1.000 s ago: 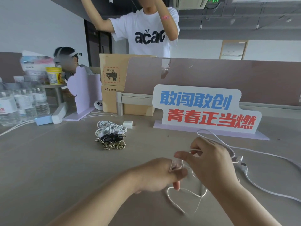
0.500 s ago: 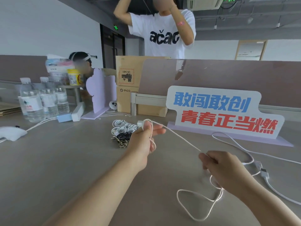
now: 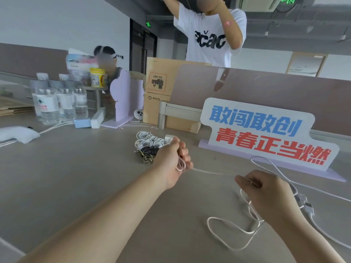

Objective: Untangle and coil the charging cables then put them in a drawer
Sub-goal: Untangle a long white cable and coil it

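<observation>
A thin white charging cable runs between both hands above the grey desk. My left hand grips a small loop of it in curled fingers. To the right and nearer me, my right hand pinches the same cable, which stretches taut between the hands. Its slack lies in loose loops on the desk under the right hand, and its connector end rests further right. Just beyond the left hand sits a pile of coiled cables, white, black and braided. No drawer is in view.
A white sign with blue and red characters stands at the back right. Cardboard boxes, a lilac stand and water bottles line the back left. A white device lies at far left. Two people are behind the partition.
Over the last second my hands moved apart, the left going up and left with the cable end. In the last half second the left fingers curled tighter round a small loop.
</observation>
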{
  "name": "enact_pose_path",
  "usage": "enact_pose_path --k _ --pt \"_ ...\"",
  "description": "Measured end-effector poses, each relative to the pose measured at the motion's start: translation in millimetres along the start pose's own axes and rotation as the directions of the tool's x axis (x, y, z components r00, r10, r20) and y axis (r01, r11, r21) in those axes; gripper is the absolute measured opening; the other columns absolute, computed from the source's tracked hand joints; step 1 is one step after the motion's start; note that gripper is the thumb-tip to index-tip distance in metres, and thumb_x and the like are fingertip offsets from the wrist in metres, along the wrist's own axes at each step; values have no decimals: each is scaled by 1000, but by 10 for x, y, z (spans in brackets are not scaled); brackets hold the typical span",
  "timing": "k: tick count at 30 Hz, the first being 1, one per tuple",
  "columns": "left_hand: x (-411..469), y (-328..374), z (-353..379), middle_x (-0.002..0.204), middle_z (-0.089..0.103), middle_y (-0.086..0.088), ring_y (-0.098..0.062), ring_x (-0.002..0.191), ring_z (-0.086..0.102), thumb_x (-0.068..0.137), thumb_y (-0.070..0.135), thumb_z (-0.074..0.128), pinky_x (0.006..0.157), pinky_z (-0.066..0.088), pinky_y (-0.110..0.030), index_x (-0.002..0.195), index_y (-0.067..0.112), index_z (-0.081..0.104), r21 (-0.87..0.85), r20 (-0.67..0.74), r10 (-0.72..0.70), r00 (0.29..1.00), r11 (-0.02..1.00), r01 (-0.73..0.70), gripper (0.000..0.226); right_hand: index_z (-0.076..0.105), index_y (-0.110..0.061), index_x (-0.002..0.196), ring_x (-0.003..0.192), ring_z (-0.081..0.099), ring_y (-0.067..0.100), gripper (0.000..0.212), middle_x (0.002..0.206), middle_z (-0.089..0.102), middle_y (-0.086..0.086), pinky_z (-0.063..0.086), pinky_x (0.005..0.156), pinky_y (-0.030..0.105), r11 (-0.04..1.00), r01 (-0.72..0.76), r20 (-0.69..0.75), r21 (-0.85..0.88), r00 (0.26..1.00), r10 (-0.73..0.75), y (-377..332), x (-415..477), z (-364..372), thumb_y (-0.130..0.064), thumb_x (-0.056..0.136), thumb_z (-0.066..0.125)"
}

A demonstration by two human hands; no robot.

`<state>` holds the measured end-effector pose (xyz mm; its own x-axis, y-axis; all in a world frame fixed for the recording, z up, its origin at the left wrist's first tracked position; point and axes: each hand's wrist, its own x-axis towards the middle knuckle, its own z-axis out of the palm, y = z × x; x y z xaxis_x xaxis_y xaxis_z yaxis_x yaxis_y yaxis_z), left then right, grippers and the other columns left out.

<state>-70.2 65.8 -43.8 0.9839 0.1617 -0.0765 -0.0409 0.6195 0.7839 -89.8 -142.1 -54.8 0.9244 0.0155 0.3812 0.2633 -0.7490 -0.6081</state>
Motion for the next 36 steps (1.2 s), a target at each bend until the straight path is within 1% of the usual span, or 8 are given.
enact_pose_path --k 3,6,10,18,24,29,33,36 --pt "-24 -184 -4 54 42 3 -14 42 37 102 33 31 52 38 -28 73 14 47 668 93 137 986 726 -164 38 66 -22 69 67 58 9 14 64 65 -8 38 56 15 997 77 -114 2 991 -76 -82 -54 -4 -31 79 69" --pt "-168 -356 60 64 50 2 -17 55 43 100 47 27 59 40 -27 74 17 52 853 308 8 951 440 -279 47 68 -21 71 66 59 13 10 65 64 -8 41 58 20 987 159 -186 -29 969 -162 -120 -80 32 -29 77 71" --pt "-378 -439 171 67 55 4 -10 52 40 93 59 26 50 38 -19 74 18 53 841 469 -310 827 441 -313 53 70 -19 71 65 59 8 9 65 64 -10 40 56 16 978 207 -176 -20 962 -207 -98 -69 36 -26 76 73" --pt "-331 -321 122 43 44 8 -9 44 48 101 41 31 51 42 -20 68 15 52 790 515 -313 798 535 -300 47 67 -18 66 60 54 12 21 56 61 -3 38 56 15 987 125 -90 101 989 -116 -18 -20 4 -33 80 69" --pt "-501 -247 140 45 37 11 -6 40 29 100 43 34 42 27 -19 73 18 59 820 570 -579 583 448 -356 44 69 -17 65 59 55 11 14 59 64 -2 42 56 21 968 155 -17 199 988 -155 -73 -70 51 -21 79 70" --pt "-355 -165 170 46 38 6 -10 41 33 98 42 43 43 28 -19 64 15 60 727 403 -103 909 639 -250 46 61 -26 52 41 38 5 34 43 48 -7 33 47 19 994 27 162 106 986 -44 -98 -64 115 -29 85 53" --pt "-114 -258 17 54 62 2 -16 51 56 97 42 42 59 44 -27 70 15 71 908 200 284 938 307 -286 47 65 -25 70 40 41 6 23 49 52 -3 35 46 18 998 57 267 32 962 -63 -140 -102 179 -27 90 53" --pt "-145 -252 109 75 70 6 -6 35 37 99 41 40 43 32 -19 82 18 69 668 137 233 963 696 -264 41 64 -26 70 42 44 5 25 58 62 2 36 47 18 997 51 302 52 951 -65 -182 -137 250 -30 90 50"
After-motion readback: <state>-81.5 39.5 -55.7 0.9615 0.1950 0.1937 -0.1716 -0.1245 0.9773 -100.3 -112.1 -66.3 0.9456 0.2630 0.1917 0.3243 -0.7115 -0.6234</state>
